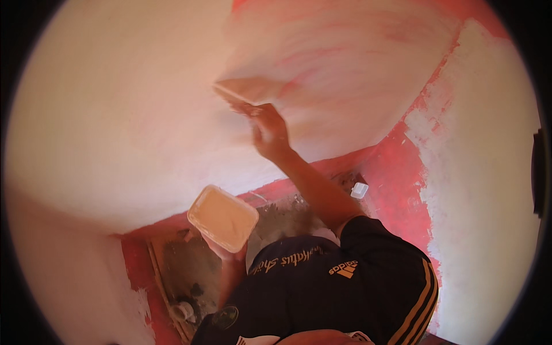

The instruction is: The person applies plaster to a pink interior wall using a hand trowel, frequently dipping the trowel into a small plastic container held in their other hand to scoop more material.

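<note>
My left hand is closed around the lower side of a rectangular plastic tub, held tilted so that its cream-coloured paint or filler shows. Up at the wall, my right hand grips a flat, wide-edged spreading tool. The tool's edge lies on or very close to the wall surface, and its shadow falls just beside it. Motion smears the tool, so whether it is a brush or a blade I cannot tell. Around it the wall is pale, with pink and red streaks showing through to the right.
A red band runs along the wall's foot and up the right corner, beside a patchy whitish wall. On the stained floor stand a small white container and a round whitish pot. A long thin stick lies along the left.
</note>
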A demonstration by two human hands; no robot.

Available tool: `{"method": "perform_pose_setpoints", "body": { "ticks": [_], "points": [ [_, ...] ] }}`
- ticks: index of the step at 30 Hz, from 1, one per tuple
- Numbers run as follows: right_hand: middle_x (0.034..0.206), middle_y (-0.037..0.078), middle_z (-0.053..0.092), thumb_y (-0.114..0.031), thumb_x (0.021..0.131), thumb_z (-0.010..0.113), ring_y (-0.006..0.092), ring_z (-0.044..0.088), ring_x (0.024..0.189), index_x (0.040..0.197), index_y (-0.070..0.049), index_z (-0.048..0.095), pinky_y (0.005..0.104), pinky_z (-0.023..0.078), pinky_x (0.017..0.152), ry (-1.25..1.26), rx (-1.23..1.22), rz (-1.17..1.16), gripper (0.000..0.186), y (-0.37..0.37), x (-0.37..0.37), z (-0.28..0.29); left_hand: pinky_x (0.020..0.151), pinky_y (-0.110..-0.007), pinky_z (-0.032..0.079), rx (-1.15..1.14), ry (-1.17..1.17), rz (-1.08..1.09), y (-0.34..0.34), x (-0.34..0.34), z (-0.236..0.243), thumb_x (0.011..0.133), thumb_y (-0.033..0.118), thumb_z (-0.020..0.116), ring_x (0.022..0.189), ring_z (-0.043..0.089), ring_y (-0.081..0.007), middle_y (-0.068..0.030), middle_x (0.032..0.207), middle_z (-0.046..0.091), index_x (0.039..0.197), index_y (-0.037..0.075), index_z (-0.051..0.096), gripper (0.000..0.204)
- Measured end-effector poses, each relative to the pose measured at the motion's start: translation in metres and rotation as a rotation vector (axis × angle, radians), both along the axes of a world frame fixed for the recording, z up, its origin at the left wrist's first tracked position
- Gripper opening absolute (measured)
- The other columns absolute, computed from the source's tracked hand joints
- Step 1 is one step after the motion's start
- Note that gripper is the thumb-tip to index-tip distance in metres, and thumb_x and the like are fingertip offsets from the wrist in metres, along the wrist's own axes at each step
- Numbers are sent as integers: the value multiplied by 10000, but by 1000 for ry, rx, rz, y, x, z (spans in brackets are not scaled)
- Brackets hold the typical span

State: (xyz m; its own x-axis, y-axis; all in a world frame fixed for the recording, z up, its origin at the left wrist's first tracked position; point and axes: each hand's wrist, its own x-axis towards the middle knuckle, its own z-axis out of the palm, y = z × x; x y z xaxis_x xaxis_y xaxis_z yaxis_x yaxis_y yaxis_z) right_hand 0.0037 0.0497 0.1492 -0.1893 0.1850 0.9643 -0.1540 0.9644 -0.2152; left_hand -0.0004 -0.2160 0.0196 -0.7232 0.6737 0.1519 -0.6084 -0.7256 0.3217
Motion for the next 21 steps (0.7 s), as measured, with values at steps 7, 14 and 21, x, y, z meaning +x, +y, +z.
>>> {"method": "perform_pose_setpoints", "body": {
  "ticks": [7,14,21],
  "points": [
    [1064,36,706,-316,1070,534,115,573,785,1369,-27,612,239,465,692,622,-623,-338,424,330,253,47,1062,-455,460,-95,-54,88,92,73,-5,999,577,494,1244,561,-242,-20,1331,593,1394,156,514,577],
    [893,121,659,-28,898,562,259,613,775,1215,0,687,400,493,688,293,-148,-874,342,504,319,65,1024,-463,485,-138,-29,106,251,182,4,994,601,486,1202,581,-247,-11,1295,603,1368,159,525,580],
    [1053,145,700,103,749,605,299,648,857,1047,22,692,386,523,746,-75,14,119,321,372,242,1,1040,-596,447,-177,-27,105,412,277,14,970,661,477,1255,551,-288,-10,1348,582,1432,209,484,646]
  ]
}}
